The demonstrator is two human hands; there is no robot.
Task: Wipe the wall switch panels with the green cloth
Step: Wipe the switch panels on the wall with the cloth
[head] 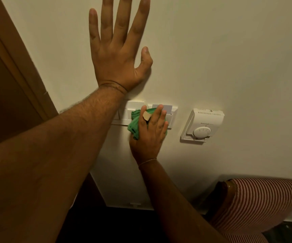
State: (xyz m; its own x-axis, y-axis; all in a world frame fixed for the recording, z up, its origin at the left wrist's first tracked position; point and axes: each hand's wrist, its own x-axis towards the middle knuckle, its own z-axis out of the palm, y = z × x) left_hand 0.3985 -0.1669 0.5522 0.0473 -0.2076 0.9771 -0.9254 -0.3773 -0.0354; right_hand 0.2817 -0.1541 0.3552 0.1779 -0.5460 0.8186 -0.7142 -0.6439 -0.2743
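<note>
Wiping underway: right hand [150, 130] presses bunched green cloth [135, 127] onto the key-card switch panel [172, 118]; left hand [119, 55] braces the wall, fingers spread wide, holding nothing; next likely the thermostat [203, 125].

head | worn, faces forward-down | close to wall [229, 58] | single view

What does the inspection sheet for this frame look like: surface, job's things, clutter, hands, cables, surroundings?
Surface: pale wall, bare above the panels.
Job's things: green cloth pressed on the switch panels; a card sits in the right panel's slot.
Clutter: nothing seen.
Hands: left hand flat on the wall, fingers spread; right hand holds the cloth, a plaster on one finger.
Cables: nothing seen.
Surroundings: thermostat right of the panels, wooden door frame left, striped chair below right.
</note>
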